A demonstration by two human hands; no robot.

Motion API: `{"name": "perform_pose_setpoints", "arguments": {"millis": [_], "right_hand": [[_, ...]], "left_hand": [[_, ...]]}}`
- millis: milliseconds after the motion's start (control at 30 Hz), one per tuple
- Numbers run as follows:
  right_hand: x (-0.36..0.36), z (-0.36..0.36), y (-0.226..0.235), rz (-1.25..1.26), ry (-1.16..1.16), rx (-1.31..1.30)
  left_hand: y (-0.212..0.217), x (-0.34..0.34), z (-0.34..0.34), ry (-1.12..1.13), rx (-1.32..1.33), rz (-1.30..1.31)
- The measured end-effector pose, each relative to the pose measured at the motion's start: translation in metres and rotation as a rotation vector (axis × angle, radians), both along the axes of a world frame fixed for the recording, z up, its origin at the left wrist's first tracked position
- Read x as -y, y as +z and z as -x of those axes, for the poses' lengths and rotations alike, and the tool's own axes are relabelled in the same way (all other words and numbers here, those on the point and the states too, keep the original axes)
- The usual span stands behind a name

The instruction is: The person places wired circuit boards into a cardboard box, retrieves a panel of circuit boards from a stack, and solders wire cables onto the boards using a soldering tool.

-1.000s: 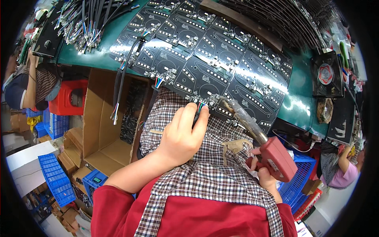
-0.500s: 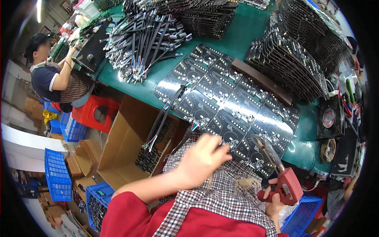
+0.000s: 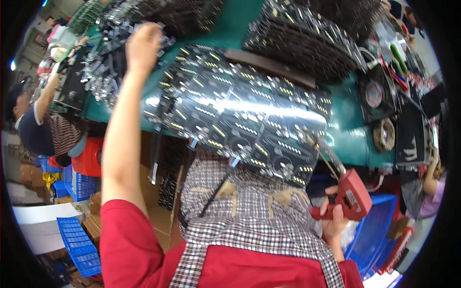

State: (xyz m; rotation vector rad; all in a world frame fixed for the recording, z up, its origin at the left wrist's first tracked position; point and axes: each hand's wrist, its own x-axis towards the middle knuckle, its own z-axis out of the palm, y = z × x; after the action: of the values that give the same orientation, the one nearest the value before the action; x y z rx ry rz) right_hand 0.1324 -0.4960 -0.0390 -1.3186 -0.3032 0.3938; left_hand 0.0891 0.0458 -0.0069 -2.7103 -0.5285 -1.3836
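Observation:
My left arm is stretched far forward, and my left hand (image 3: 142, 50) is over the pile of black cables (image 3: 111, 67) with pale ends. Motion blur hides what its fingers do. On the right, my right hand (image 3: 334, 217) is wrapped round the grip of a red soldering gun (image 3: 354, 194). Its metal tip reaches over the near right corner of a panel of black circuit boards (image 3: 249, 122) dotted with rows of light squares. A black cable (image 3: 214, 191) runs from the panel's near edge down over my checked apron. Another cable (image 3: 156, 161) hangs at the panel's left.
Tall stacks of black boards (image 3: 302, 45) stand at the back of the green table (image 3: 343, 120). A brown bar (image 3: 269, 67) lies along the panel's far edge. A fan (image 3: 377, 93) and a tape roll (image 3: 384, 135) are at right. A co-worker (image 3: 41, 120) sits at left.
My left hand has swung from the panel's near edge forward and left to the cable pile. The view has shifted. My right hand still grips the soldering gun.

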Motion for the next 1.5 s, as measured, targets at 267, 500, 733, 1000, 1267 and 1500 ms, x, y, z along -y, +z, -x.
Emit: {"name": "perform_pose_setpoints", "arguments": {"millis": [267, 500, 733, 1000, 1267, 1500], "right_hand": [[0.020, -0.003, 0.002, 0.074, 0.113, -0.061], [0.053, 0.005, 0.000, 0.092, 0.310, -0.208], [0.054, 0.003, -0.002, 0.057, 0.297, -0.327], [0.048, -0.005, -0.001, 0.061, 0.373, -0.372], [0.052, -0.009, -0.008, 0.078, 0.425, -0.332], [0.054, -0.007, -0.005, 0.265, 0.337, -0.270]], "left_hand": [[0.019, 0.237, 0.044, -0.565, -0.448, 0.233], [-0.033, 0.332, 0.068, -0.548, -0.340, 0.381], [-0.040, 0.341, 0.059, -0.417, -0.315, 0.224], [-0.046, 0.343, 0.061, -0.369, -0.346, 0.263], [-0.046, 0.342, 0.062, -0.356, -0.350, 0.228], [-0.046, 0.344, 0.061, -0.339, -0.376, 0.216]]}}
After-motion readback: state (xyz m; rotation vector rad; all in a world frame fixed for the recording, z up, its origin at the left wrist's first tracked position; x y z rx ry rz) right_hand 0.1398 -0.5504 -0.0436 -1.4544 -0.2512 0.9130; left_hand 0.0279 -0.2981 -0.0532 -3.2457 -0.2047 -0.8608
